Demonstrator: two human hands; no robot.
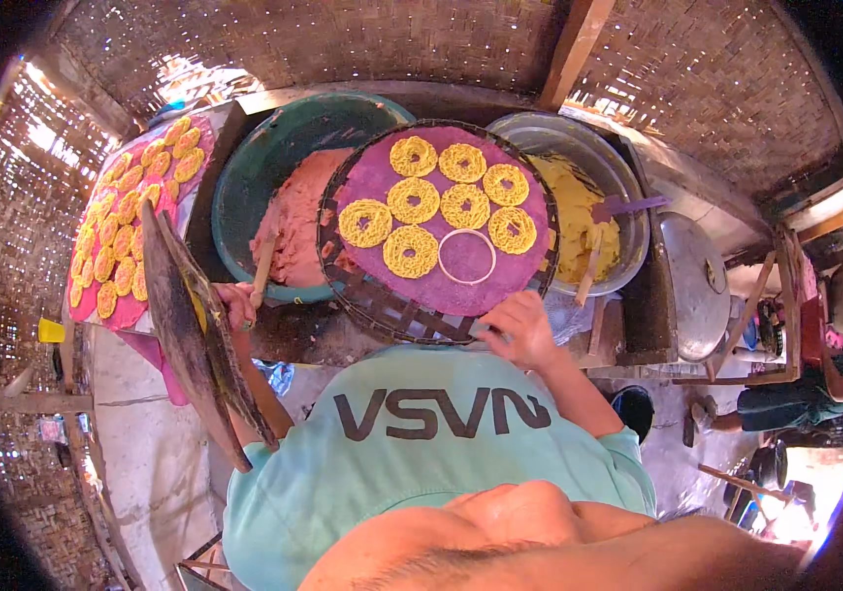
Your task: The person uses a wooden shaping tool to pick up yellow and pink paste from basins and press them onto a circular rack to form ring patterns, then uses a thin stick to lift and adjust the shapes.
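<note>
My left hand (pixel 237 304) has its fingers closed around the lower end of a wooden spatula (pixel 265 262) that stands in pink dough (pixel 296 221). A dark two-part wooden press (pixel 196 332), yellow dough between its boards, leans across my left forearm. At the near rim of a round woven tray (pixel 384 332), my right hand (pixel 521 329) curls its fingers on the edge. Purple cloth (pixel 421 292) lines the tray. Several yellow rings of dough strands (pixel 410 251) lie on it, beside a thin round hoop (pixel 467 257) with no dough inside.
The tray overlaps a green basin (pixel 233 244) with the pink dough and a metal basin (pixel 639 221) with yellow dough (pixel 576 214) and another wooden spatula (pixel 590 270). Yellow-and-pink pieces (pixel 126 236) cover a cloth at left. A metal lid (pixel 691 288) stands right; a person (pixel 783 406) is beyond.
</note>
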